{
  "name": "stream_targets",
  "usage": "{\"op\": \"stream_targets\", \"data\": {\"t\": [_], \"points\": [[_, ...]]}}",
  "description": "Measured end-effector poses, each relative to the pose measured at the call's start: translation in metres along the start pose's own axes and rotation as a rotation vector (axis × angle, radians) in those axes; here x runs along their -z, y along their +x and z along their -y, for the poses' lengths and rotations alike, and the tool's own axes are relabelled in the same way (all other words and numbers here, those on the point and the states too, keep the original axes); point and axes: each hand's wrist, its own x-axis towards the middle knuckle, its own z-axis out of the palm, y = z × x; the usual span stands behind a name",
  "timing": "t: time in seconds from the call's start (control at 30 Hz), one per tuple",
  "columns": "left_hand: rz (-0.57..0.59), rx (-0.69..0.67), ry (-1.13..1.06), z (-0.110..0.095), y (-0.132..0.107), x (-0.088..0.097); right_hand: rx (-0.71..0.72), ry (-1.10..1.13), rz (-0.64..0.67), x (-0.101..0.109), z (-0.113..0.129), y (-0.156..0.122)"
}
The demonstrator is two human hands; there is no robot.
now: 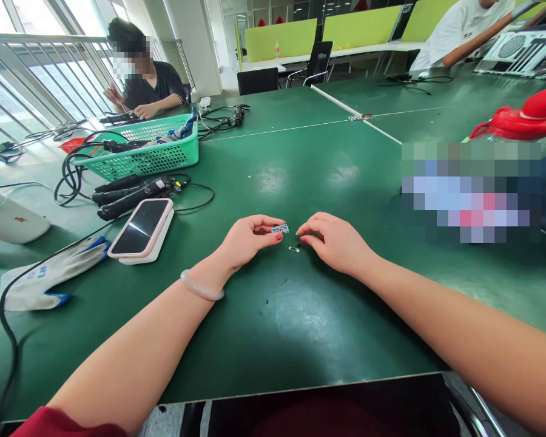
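My left hand (250, 240) is closed, pinching a small blue-and-white circuit board (279, 229) between thumb and fingers just over the green table. A little to its right is my right hand (334, 243), its fingers curled and the thumb drawn close to the index fingertip. Anything between those tips is too small to make out. On the tabletop between both hands lies a tiny flat rectangular part (293, 249), pale with a dark middle. It sits just below the board, apart from my left fingers.
Left of my hands are a phone (141, 227) on a white box, a glove (50, 276), black cabled tools (136, 194) and a teal basket (150, 161). A red plush thing (519, 118) is at right. Two people sit across the green table (273, 149).
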Motion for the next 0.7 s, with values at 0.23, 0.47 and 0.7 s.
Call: {"op": "stream_targets", "data": {"t": [0.23,0.47,0.7], "points": [[-0.034,-0.017,0.182,-0.001,0.000,-0.001,-0.009,-0.075,0.097,0.000,0.001,0.000],[-0.063,-0.015,0.297,-0.004,-0.005,-0.005,0.203,-0.186,-0.116,0.000,0.011,-0.005],[-0.048,-0.025,0.260,-0.007,-0.006,-0.008,0.304,-0.329,-0.132,0.000,0.014,-0.005]]}}
